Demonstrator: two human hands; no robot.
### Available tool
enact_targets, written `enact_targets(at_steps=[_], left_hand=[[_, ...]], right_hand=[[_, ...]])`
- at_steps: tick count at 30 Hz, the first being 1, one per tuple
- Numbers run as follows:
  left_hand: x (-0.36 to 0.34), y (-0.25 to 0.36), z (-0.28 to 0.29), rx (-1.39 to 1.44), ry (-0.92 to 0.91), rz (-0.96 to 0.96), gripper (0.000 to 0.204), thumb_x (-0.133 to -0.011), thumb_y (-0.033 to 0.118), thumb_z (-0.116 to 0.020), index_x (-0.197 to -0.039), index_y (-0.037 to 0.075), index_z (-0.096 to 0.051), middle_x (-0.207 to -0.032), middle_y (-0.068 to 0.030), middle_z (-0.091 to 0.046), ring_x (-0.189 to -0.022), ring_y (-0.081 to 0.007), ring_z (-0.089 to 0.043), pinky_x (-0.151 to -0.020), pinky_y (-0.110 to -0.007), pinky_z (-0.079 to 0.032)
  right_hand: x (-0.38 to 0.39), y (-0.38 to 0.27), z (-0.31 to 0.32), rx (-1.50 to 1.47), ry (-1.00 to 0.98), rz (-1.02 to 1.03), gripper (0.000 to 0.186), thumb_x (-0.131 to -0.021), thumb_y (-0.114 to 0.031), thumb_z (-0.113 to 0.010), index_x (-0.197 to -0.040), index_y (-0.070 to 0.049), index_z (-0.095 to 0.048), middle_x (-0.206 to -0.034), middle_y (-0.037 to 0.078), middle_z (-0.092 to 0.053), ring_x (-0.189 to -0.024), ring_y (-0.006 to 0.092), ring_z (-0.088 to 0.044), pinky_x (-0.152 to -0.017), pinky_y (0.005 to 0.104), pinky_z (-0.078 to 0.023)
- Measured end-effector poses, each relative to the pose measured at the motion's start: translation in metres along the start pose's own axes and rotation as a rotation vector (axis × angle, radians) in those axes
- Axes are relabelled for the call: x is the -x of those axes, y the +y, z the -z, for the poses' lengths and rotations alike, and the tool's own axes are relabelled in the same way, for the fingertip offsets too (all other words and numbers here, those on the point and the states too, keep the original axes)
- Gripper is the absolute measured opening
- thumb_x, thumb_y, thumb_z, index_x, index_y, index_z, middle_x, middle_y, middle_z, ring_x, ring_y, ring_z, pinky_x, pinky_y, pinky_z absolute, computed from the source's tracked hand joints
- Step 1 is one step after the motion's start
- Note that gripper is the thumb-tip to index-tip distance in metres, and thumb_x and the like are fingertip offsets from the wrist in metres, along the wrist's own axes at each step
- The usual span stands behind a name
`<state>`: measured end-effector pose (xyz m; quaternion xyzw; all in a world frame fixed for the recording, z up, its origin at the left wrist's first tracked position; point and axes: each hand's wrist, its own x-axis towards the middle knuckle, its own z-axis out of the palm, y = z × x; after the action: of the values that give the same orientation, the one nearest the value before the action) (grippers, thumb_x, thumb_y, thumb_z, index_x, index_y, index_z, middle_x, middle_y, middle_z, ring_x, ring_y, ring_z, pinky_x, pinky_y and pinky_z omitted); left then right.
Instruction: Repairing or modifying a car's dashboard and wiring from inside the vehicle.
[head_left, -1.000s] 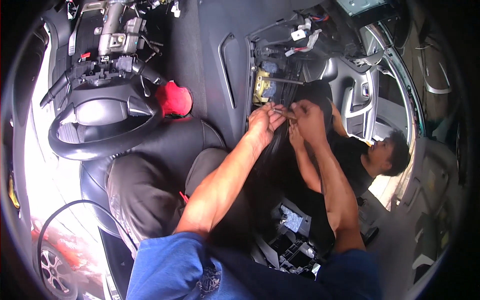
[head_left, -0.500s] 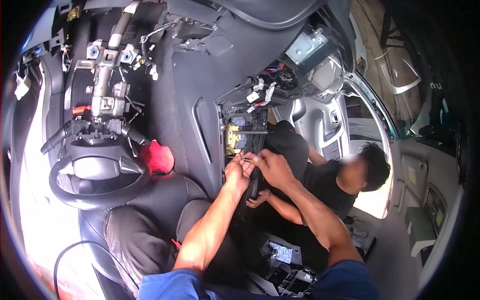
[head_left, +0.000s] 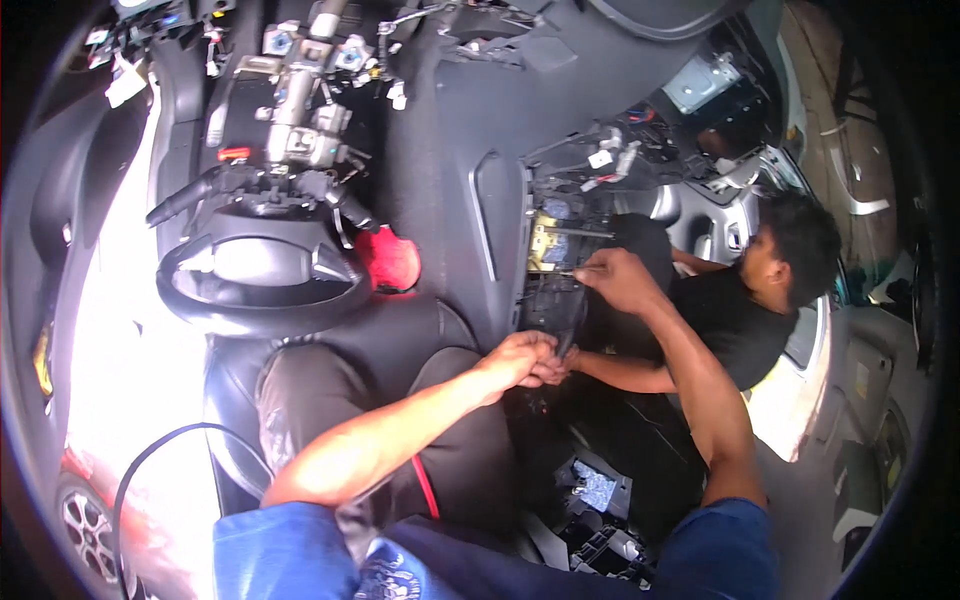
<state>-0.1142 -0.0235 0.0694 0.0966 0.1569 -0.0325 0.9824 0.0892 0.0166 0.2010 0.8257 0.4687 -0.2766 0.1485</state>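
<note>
By yellow part point(head_left: 543, 240), right hand point(head_left: 622, 280) pinching rod point(head_left: 557, 272), left hand point(head_left: 520, 362) now apart

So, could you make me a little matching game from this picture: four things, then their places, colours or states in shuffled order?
1. Right hand
2. Left hand
3. Steering wheel
4. Person's left sleeve

A. Dark, just left of the red item
B. Right next to the co-worker's hand
C. Blue
D. Pinching a thin tool near the yellow part

Pairs: 1-D, 2-B, 3-A, 4-C
</note>
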Motion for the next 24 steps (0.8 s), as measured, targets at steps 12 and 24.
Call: enact_targets(at_steps=[12, 24], left_hand=[[0.138, 0.033, 0.098, -0.398, 0.202, -0.120, 0.044, -0.093, 0.016, -0.050, -0.135, 0.007, -0.044, -0.123, -0.0079, -0.057, -0.106, -0.0145, -0.056, -0.090, -0.030, -0.045], [0.138, 0.035, 0.113, -0.488, 0.300, -0.109, 0.046, -0.094, 0.026, -0.052, -0.135, 0.009, -0.044, -0.124, -0.0083, -0.057, -0.107, -0.0186, -0.057, -0.090, -0.034, -0.045]], right_hand=[[0.079, -0.089, -0.123, -0.909, 0.048, 0.035, 0.022, -0.090, -0.016, -0.065, -0.098, 0.004, -0.064, -0.082, 0.004, -0.064, -0.076, 0.0083, -0.057, -0.069, 0.0263, -0.047], [-0.083, -0.138, -0.219, -1.094, 0.274, -0.094, 0.040, -0.091, -0.026, -0.064, -0.122, -0.002, -0.055, -0.092, 0.007, -0.057, -0.081, 0.0166, -0.053, -0.072, 0.0321, -0.044]])
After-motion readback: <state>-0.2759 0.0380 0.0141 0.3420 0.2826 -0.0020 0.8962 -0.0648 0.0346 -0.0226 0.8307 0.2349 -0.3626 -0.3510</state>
